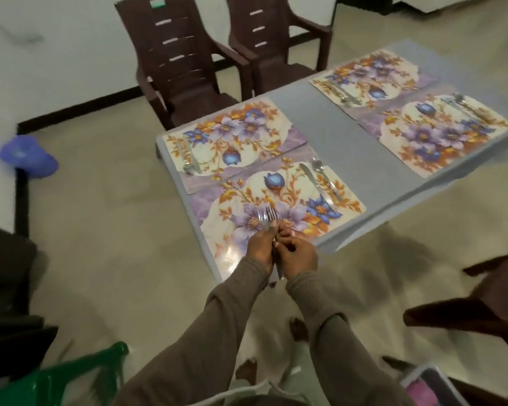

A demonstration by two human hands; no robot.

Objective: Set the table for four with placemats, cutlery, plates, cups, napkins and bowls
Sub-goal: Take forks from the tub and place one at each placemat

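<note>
The low grey bench [320, 112] is carrying all four floral placemats, two at the left end and two at the right end, so the placemat step is reading as complete.

Near-left placemat [276, 212]: a knife [311, 180] and a spoon [324, 178] are lying side by side along its right edge. No fork on it yet.
Far-left placemat [232, 136]: cutlery [188, 159] is lying on its left edge; it looks like a knife and a spoon, blurred.
Far-right placemat [373, 74]: cutlery [339, 93] is lying along its left edge; pieces too blurred to count.
Near-right placemat [440, 133]: cutlery [467, 108] is lying on its far part, a spoon bowl showing.

Both hands are working over the near edge of the near-left placemat. The left hand [260, 253] and right hand [301, 256] are both clenched around a bunch of forks [267, 219], tines pointing up and away, handles passing down between the palms. The fingers [279, 230] seem to be separating one fork from the bunch; not certain.

Judgement: placemats done, knives and spoons seemingly done, forks in hand and not yet laid. Plates, cups, napkins and bowls are not showing anywhere on the bench. Roughly a third done.

Two brown plastic chairs [188, 54] are standing at the far side.
</note>
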